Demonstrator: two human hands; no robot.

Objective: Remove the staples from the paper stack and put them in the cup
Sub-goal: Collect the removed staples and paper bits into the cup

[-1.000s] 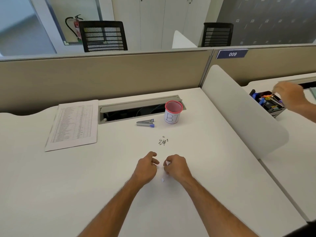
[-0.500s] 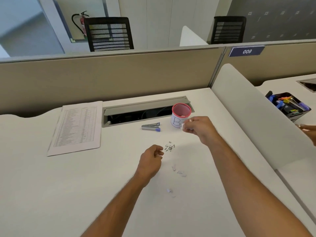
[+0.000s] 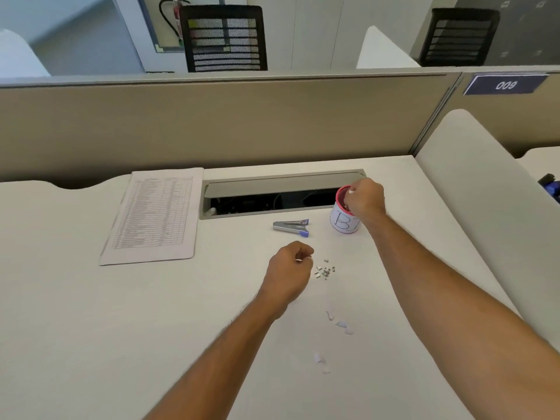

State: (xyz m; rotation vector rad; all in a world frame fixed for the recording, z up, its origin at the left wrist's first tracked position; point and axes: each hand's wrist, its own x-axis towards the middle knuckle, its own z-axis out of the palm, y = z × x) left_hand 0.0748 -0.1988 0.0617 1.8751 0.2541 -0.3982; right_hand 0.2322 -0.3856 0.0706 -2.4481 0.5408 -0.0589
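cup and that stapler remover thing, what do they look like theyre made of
Cup: probably paper, matte white wall with a handwritten "B" and a pink rim, though thin plastic is possible. Staple remover: shiny grey body, likely metal, with blue tips that look like plastic.

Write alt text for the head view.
A person's right hand reaches over the rim of a red-rimmed cup on a white desk, while the left hand rests curled beside loose staples. A staple remover and paper stack lie farther left.

Matt white desk [image 3: 91, 328]; shiny metal staple remover [image 3: 290, 227].
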